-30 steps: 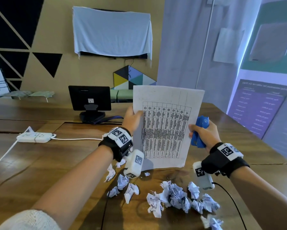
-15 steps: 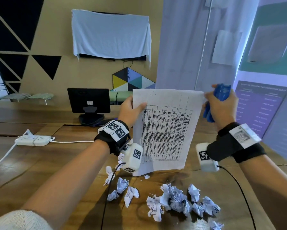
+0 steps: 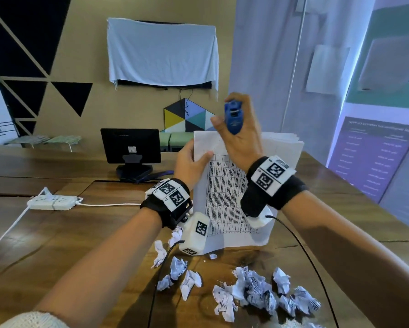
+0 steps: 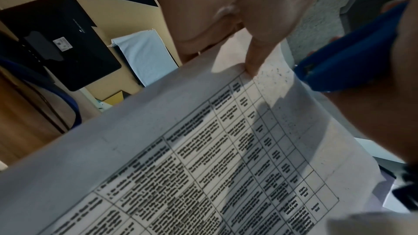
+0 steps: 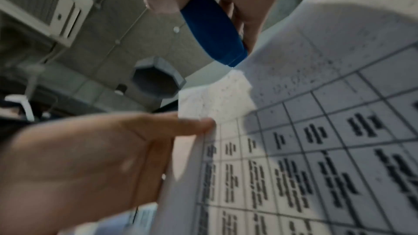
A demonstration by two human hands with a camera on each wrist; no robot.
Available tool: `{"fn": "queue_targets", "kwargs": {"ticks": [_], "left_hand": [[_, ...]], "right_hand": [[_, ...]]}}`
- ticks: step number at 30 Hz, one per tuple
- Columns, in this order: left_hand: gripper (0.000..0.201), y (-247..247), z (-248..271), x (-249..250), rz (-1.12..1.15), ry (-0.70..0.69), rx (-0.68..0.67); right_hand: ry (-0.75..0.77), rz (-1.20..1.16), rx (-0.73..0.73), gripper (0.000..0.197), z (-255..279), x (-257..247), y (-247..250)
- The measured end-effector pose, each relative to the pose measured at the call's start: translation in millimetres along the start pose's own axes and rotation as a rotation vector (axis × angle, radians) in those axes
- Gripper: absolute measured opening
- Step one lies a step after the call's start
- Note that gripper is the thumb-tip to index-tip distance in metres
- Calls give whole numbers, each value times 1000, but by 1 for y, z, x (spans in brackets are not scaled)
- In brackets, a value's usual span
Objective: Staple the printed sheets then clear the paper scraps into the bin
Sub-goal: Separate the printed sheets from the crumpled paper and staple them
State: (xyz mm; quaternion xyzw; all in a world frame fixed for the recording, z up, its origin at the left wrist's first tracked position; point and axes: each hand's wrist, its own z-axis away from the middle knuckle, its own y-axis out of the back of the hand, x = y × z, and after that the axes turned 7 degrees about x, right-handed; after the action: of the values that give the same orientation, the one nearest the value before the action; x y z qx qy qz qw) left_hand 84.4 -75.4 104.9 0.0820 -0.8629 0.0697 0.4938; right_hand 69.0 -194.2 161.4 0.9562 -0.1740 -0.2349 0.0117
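Premises appear to be an office or meeting room. Evidence: a long wooden table [image 3: 56, 237] across the lower frame; a small black monitor [image 3: 130, 146] at centre left; a white power strip [image 3: 53, 202] at left; a cloth-draped wall screen [image 3: 162, 49] at upper centre; a purple printed poster [image 3: 373, 155] at right; ceiling tiles visible in the right wrist view.

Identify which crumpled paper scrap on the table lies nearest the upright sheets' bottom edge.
The tiny scrap lying alone just below the printed sheets, beside the left wrist camera; it is far smaller than the other scraps, which lie nearer the person.
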Motion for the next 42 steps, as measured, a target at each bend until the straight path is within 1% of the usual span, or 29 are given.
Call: {"fn": "queue_targets", "kwargs": {"ticks": [2,5,9,13,15,17,19,20,23,25,28,32,36,40,42], "left_hand": [[35,0,0,-1,-5,-29,-5],[34,0,-1,-4,4,-58,-19],[33,0,-2,-7,37,-45,-20],[35,-2,-2,-7,46,-63,-22],[31,-2,-2,-7,52,-60,-19],[24,-2,-2,-7,53,-47,-23],[20,-1,-2,-7,53,-26,-28],[23,0,-1,-7,60,-13,-37],[43,2,0,-5,33,4,-75],[50,3,0,-5,9,24,-86],[50,2,0,-3,6,57,-80],[48,1,-1,-4,-2,66,-94],[47,1,0,-4,-12,70,-108],[38,-1,0,-6,-66,73,-109],[37,-1,0,-4,-73,80,-104]], "right_hand": [[44,45,-47,32,1,8,-8],[90,101,-50,32,-2,14,-15],[49,184,-62,33,-9,12,-19],[21,353,-171,39,-14,9,-25],[40,412,-171,35,-15,10,-31],[53,440,-150,31,-16,11,-37],[57,456,-137,31,-17,9,-43],[55,463,-133,31,-17,7,-45],[42,481,-138,31,-15,5,-51],[55,488,-140,31,-14,6,-53],[87,497,-138,30,-13,7,-54],[98,482,-110,30,-13,9,-56],[75,454,-109,28,-16,14,-58],[44,449,-143,27,-18,19,-60],[31,465,-155,27,-20,21,-60]]}}
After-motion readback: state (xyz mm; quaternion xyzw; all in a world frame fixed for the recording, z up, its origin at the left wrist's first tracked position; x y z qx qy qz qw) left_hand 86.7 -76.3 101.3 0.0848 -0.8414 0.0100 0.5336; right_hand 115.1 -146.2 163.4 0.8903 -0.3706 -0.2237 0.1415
